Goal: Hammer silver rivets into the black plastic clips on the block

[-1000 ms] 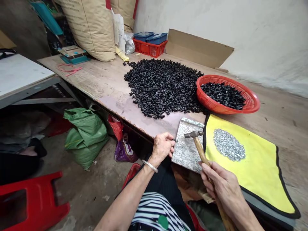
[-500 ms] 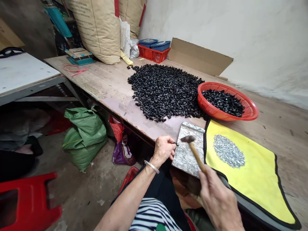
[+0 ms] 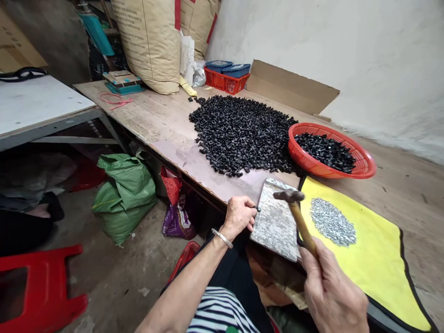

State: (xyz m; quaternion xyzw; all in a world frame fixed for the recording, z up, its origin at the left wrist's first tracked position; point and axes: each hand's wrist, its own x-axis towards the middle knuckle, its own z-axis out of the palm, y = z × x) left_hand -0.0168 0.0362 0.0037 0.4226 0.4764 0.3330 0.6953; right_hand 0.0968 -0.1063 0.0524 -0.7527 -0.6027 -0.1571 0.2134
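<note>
My left hand (image 3: 238,216) pinches a small black part (image 3: 257,209) at the left edge of a worn metal plate (image 3: 275,226). In my right hand (image 3: 331,286) is the wooden handle of a hammer (image 3: 291,196), its head raised over the plate's right side. Right of the plate, a heap of small silvery pieces (image 3: 333,222) lies on a yellow cloth (image 3: 374,259) with black edging. A large pile of black parts (image 3: 243,134) spreads on the table behind the plate. More black parts fill a red basket (image 3: 367,162) at the right.
Tall paper sacks (image 3: 149,46), a red crate (image 3: 225,82) with blue containers and a cardboard strip (image 3: 291,88) stand at the back. Left and below are a green sack (image 3: 126,199), a purple bag (image 3: 176,219), a red stool (image 3: 45,286) and a white-topped table (image 3: 41,101).
My right hand has moved right with the hammer, whose head is now farther from my left hand. My left hand still holds the black part at the plate's left edge. The view has shifted slightly.
</note>
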